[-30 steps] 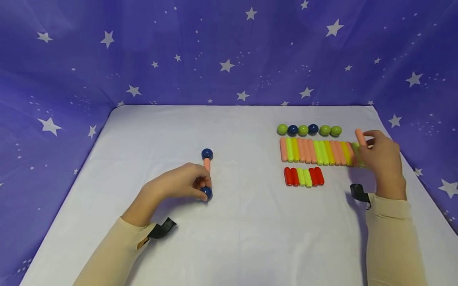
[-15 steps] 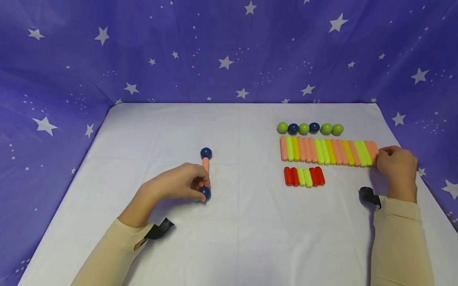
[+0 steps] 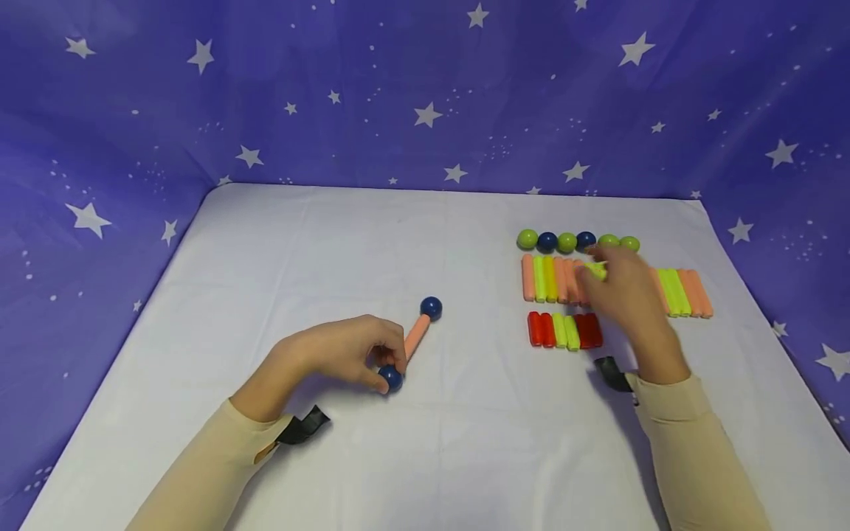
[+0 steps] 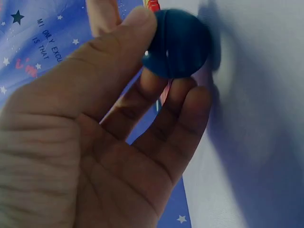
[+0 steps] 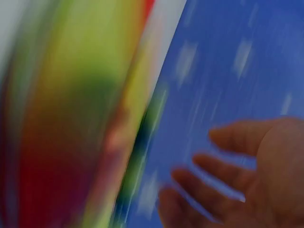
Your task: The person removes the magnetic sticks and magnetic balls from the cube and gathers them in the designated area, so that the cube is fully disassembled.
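My left hand pinches a dark blue ball between thumb and fingers. A salmon-coloured rod runs from that ball, slanting away to the right, with a second blue ball at its far end. My right hand is above the long row of salmon, lime and yellow rods, hiding its middle. In the right wrist view its fingers are spread with nothing between them; the rods there are blurred.
Behind the long row lies a line of green and blue balls. In front is a shorter row of red and lime rods. A purple starred cloth rises at the white table's back and sides.
My right hand set a salmon rod at the right end of the long row, then moved left, leaving it there. The rod by my left hand swung its far ball rightward.
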Tool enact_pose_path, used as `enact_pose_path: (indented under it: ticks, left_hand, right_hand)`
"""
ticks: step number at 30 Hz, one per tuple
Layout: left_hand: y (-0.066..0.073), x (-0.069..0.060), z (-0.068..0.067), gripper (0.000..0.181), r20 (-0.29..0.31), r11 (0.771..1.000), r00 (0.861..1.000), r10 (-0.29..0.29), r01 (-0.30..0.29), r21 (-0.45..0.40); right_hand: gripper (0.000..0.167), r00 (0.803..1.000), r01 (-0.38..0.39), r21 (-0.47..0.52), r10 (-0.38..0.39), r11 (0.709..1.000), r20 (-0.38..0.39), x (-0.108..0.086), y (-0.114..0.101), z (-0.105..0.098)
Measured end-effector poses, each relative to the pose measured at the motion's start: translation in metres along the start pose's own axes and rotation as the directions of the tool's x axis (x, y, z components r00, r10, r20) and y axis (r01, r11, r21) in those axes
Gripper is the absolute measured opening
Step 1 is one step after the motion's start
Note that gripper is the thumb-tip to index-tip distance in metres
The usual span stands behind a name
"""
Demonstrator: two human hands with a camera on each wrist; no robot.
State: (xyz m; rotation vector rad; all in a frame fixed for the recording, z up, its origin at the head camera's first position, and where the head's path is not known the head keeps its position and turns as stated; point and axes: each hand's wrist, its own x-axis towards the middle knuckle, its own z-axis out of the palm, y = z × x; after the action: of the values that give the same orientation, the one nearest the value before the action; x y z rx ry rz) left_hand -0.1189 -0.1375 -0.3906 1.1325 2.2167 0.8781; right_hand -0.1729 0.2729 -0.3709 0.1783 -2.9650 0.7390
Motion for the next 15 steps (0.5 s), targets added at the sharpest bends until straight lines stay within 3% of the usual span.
enact_pose_path:
  ticks: [1, 2, 5, 7, 9, 13, 15]
  left_hand:
    - [0.001, 0.000, 0.000, 0.023, 0.011, 1.000, 1.000, 0.006, -0.006, 0.005]
    - [0.003, 0.000, 0.000, 0.023, 0.019, 1.000, 1.000, 0.010, -0.010, 0.009]
    - [0.005, 0.001, -0.001, 0.018, 0.004, 0.999, 1.000, 0.012, -0.012, 0.044]
    - [0.006, 0.004, 0.001, 0.013, -0.033, 0.996, 0.999, 0.010, -0.007, 0.086]
    - [0.006, 0.009, 0.003, 0.015, -0.081, 0.992, 0.997, -0.011, 0.021, 0.126]
    - [0.006, 0.016, 0.012, 0.016, -0.155, 0.975, 0.986, -0.066, 0.097, 0.202]
    - [0.006, 0.018, 0.017, 0.013, -0.172, 0.966, 0.981, -0.086, 0.125, 0.227]
  right_hand:
    - [0.038, 0.993, 0.090, 0.052, -0.094, 0.995, 0.068, -0.003, -0.019, 0.010]
    - [0.037, 0.972, 0.171, 0.112, -0.186, 0.979, 0.141, -0.007, -0.038, 0.021]
    - [0.032, 0.851, 0.365, 0.232, -0.424, 0.902, 0.309, -0.019, -0.081, 0.051]
    - [0.024, 0.795, 0.433, 0.242, -0.494, 0.868, 0.351, -0.028, -0.097, 0.065]
    - [0.015, 0.787, 0.462, 0.218, -0.511, 0.859, 0.346, -0.035, -0.105, 0.073]
    - [0.007, 0.808, 0.455, 0.199, -0.496, 0.868, 0.318, -0.042, -0.109, 0.083]
    - [0.009, 0.796, 0.471, 0.183, -0.505, 0.863, 0.335, -0.042, -0.109, 0.085]
